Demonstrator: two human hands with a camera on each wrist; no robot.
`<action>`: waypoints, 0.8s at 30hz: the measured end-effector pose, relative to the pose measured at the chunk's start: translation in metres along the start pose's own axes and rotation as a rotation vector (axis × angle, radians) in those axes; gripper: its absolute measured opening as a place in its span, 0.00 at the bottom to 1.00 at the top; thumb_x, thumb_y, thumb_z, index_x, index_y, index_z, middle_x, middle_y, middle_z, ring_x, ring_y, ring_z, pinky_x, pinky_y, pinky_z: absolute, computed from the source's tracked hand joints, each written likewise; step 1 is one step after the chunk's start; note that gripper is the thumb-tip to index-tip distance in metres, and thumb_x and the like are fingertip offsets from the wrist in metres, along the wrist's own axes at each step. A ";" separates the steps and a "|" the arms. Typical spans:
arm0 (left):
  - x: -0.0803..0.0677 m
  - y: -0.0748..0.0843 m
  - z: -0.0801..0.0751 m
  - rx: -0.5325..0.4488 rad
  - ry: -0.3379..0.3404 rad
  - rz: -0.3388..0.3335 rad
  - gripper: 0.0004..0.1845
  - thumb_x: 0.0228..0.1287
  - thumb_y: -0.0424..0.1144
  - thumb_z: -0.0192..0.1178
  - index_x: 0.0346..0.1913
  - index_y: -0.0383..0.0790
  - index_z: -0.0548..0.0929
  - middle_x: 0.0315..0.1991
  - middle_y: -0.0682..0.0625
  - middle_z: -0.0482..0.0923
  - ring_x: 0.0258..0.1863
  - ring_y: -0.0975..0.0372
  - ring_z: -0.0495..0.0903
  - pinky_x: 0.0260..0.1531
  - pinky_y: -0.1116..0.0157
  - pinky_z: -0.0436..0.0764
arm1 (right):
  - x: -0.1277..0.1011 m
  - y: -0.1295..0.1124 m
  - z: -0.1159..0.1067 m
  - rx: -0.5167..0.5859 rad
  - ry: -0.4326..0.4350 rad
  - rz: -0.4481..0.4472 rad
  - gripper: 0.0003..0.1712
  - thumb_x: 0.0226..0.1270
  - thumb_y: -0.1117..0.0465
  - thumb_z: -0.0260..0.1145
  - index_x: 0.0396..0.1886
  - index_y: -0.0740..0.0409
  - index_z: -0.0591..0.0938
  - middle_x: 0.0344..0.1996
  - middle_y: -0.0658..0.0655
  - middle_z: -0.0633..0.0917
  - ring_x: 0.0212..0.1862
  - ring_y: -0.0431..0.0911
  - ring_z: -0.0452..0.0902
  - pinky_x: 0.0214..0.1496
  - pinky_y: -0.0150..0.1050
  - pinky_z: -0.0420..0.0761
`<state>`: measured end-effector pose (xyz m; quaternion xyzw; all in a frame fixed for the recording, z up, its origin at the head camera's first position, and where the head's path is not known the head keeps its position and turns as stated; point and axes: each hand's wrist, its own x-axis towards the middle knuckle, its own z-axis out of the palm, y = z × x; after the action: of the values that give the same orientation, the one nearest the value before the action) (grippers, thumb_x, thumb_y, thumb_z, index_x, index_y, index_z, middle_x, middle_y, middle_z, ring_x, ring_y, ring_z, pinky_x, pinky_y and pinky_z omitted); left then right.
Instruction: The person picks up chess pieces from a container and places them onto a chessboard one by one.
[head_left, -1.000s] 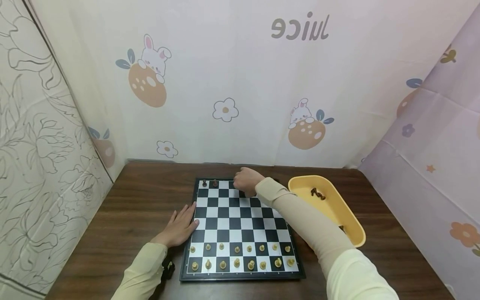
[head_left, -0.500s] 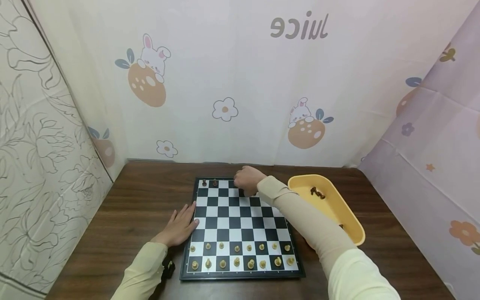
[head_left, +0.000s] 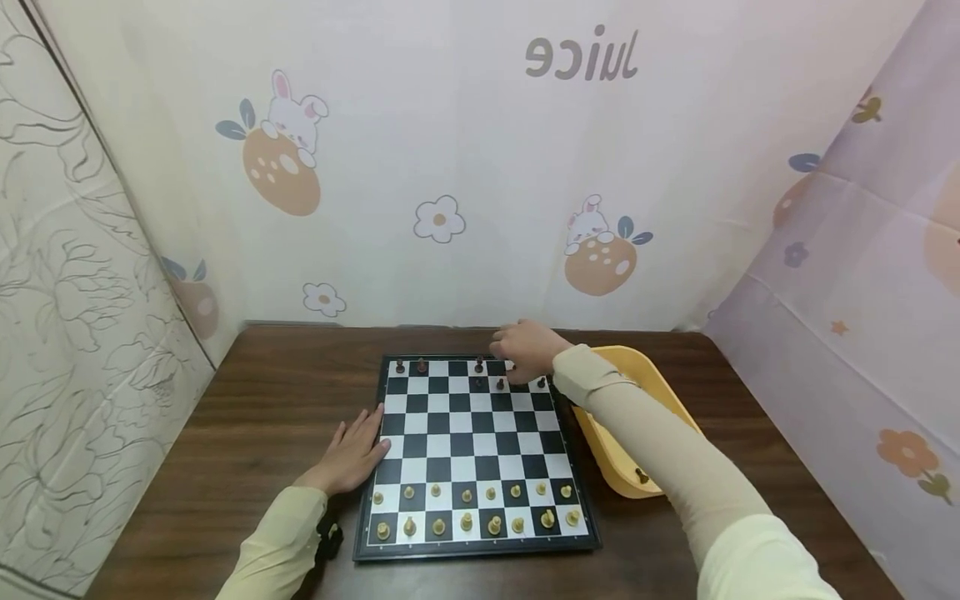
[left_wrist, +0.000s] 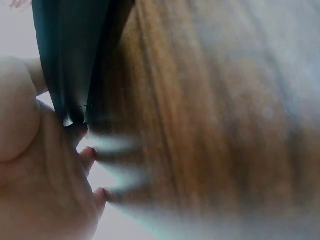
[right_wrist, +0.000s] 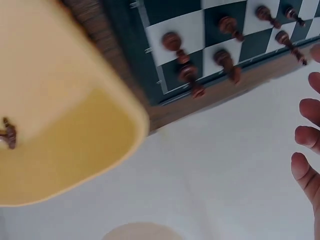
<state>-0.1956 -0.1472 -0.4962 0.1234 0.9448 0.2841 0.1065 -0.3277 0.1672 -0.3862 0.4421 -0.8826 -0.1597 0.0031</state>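
While the person's left hand (head_left: 341, 462) is lying with its fingers straight and spread, its fingertips and thumb are touching the left edge of a square black-and-white chequered chessboard (head_left: 450, 446) with a black frame. That board is sitting on a dark brown wood-grain table (head_left: 225, 425). The person's right hand (head_left: 528, 348) is hovering over the far right part of the board; in the right wrist view its fingers are curving loosely, with gaps showing between the spread tips.

Near that hand, 7 small dark red-brown chess pieces (head_left: 500, 383) are standing in the 2 far rows, 3 at the back and 4 in front of them, and 2 more are standing by the far left corner. Closer to the person, 16 small pale gold chess pieces (head_left: 494, 526) are filling the 2 near rows, 8 in each.

Just right of the board, a yellow round-cornered tray (head_left: 609, 454) is lying partly under the right forearm, holding dark piece(s) on its floor. Pale yellow sleeves (head_left: 277, 537) are covering both arms. Behind the table, a pale curtain (head_left: 450, 125) is showing printed rabbits and flowers.
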 end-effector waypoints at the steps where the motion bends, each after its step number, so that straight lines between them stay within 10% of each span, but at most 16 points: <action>1: 0.000 0.000 0.000 0.001 -0.001 -0.003 0.35 0.74 0.48 0.42 0.75 0.32 0.46 0.73 0.36 0.49 0.73 0.43 0.43 0.67 0.42 0.37 | -0.004 0.002 -0.001 0.011 0.006 0.009 0.14 0.51 0.52 0.70 0.36 0.53 0.84 0.31 0.47 0.80 0.34 0.43 0.72 0.38 0.41 0.75; 24: -0.002 -0.001 -0.003 -0.003 -0.026 0.003 0.35 0.75 0.47 0.42 0.75 0.32 0.45 0.73 0.35 0.47 0.73 0.42 0.42 0.66 0.41 0.35 | -0.112 0.045 0.008 0.115 0.122 0.137 0.14 0.52 0.52 0.70 0.34 0.54 0.81 0.33 0.51 0.76 0.36 0.47 0.72 0.36 0.48 0.77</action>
<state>-0.1950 -0.1500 -0.4937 0.1281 0.9427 0.2843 0.1184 -0.2958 0.2818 -0.3657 0.3892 -0.9166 -0.0810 0.0422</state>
